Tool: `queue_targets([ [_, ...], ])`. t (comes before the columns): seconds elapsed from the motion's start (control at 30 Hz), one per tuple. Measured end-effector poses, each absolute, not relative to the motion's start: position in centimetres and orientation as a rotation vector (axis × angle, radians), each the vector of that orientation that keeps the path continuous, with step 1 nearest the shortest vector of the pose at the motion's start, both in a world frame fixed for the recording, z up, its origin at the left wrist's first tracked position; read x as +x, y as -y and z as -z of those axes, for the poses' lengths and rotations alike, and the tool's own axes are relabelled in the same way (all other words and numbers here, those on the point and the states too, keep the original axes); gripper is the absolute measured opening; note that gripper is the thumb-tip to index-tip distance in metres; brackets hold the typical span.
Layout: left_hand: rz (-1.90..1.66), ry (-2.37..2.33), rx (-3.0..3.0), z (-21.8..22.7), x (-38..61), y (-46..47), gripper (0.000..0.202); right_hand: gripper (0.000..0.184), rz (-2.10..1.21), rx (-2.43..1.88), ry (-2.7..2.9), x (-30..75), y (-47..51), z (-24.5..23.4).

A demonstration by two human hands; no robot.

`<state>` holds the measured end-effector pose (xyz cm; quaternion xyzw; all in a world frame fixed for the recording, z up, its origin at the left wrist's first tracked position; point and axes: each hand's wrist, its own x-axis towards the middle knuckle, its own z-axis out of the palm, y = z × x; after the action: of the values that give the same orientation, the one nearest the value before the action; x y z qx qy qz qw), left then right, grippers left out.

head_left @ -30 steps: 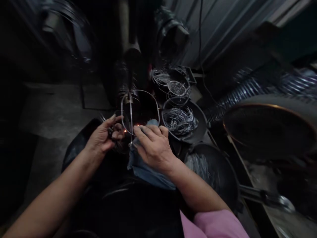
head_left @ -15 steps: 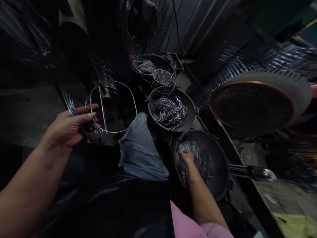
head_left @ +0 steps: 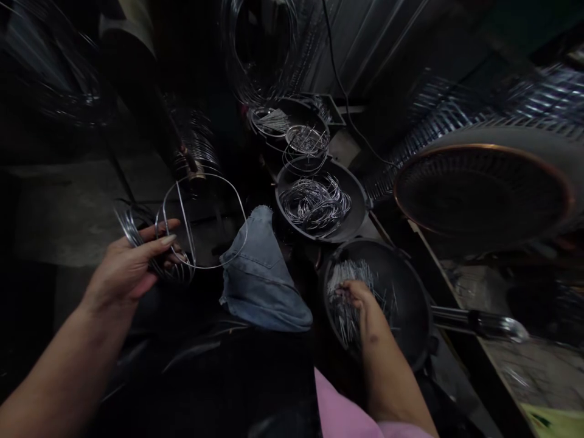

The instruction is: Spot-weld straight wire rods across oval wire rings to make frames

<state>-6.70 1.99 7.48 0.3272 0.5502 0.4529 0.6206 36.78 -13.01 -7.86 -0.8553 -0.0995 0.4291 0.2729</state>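
My left hand (head_left: 132,258) is closed around a bundle of bent metal wire rings (head_left: 128,226). One large wire ring (head_left: 246,234) sticks out to the right from its fingers, with straight wire lengths crossing beside it. Low in the nearest dark pan (head_left: 413,292), my right hand (head_left: 358,293) has its fingers pinched together over a pile of short straight wire pieces (head_left: 344,319). Whatever lies between those fingertips is too small to make out. A folded piece of blue denim (head_left: 264,280) lies between the two hands.
Behind the nearest pan, a second pan (head_left: 358,222) holds tangled curved wires (head_left: 314,204). A third container (head_left: 296,106) farther back holds more wire. At right stands a round fan-like guard (head_left: 483,194) with a copper-coloured rim. Wire coils (head_left: 232,55) hang at the back; a machine rod (head_left: 196,167) points toward me.
My left hand and its wire rings sit slightly lower in view, and the large ring has dropped. My right hand has shifted a little rightward over the short wires, its fingers now showing more.
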Motion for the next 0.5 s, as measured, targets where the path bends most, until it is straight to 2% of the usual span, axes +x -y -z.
queue_targets([
  [0.1,-1.025,-1.252,0.700,-6.9,-7.2,-1.2,0.043,0.038,-1.236,-2.239,0.200,36.2,14.6,7.3],
  [0.2,-1.007,-1.223,0.682,-6.3,-7.7,-0.7,0.043,0.067,-1.236,-2.201,0.176,35.4,15.6,6.7],
  [0.27,-1.003,-1.212,0.671,-6.0,-8.0,-0.4,0.043,0.076,-1.218,-2.195,0.171,35.1,16.0,6.2],
  [0.37,-1.028,-1.183,0.650,-5.8,-8.5,0.0,0.042,0.076,-1.215,-2.150,0.181,35.3,16.7,5.2],
  [0.5,-1.052,-1.149,0.614,-5.6,-9.1,0.4,0.044,0.058,-1.228,-2.020,0.198,35.2,17.1,2.9],
])
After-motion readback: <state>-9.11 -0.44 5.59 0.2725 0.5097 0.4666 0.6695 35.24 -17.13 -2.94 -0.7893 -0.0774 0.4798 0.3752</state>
